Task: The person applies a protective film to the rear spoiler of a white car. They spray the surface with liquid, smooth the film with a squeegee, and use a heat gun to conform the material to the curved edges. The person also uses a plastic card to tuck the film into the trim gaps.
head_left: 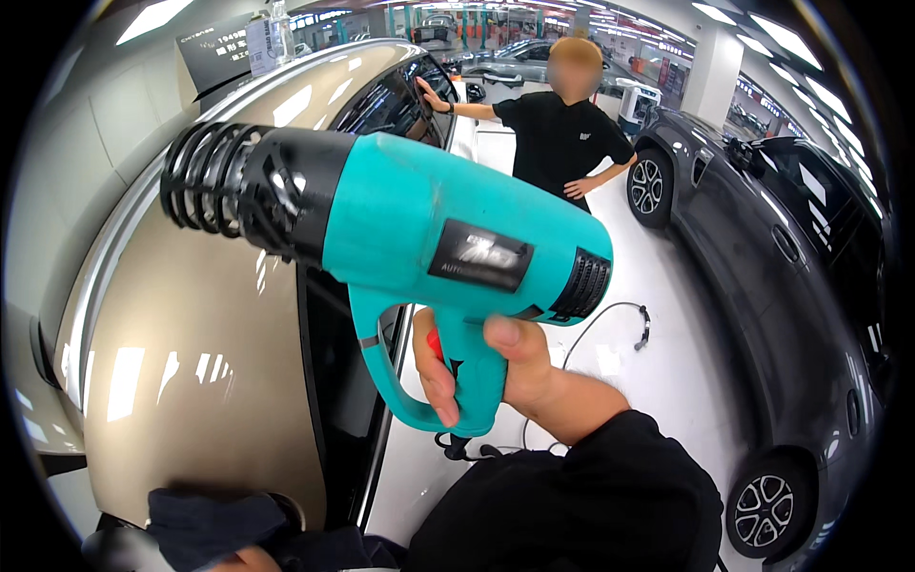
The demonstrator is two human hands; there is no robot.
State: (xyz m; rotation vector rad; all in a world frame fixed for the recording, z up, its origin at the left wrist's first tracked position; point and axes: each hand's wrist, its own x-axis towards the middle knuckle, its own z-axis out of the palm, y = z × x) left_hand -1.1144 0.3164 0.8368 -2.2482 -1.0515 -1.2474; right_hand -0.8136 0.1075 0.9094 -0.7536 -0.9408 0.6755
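Note:
My right hand grips the handle of a teal heat gun, raised in front of me. Its fingers go through the guard loop beside a red trigger, and the thumb lies on the back. The black nozzle with its ringed guard points left, over the glossy beige-gold car. A cord leaves the handle's bottom. Low at the left, my left hand shows only a bit of skin by a dark navy cloth or glove, against the car's panel; its fingers are hidden.
A person in a black T-shirt stands beyond, one hand on the gold car's window. A dark grey car is parked at the right. A black cable curves over the white floor. A clear bottle stands at the far left.

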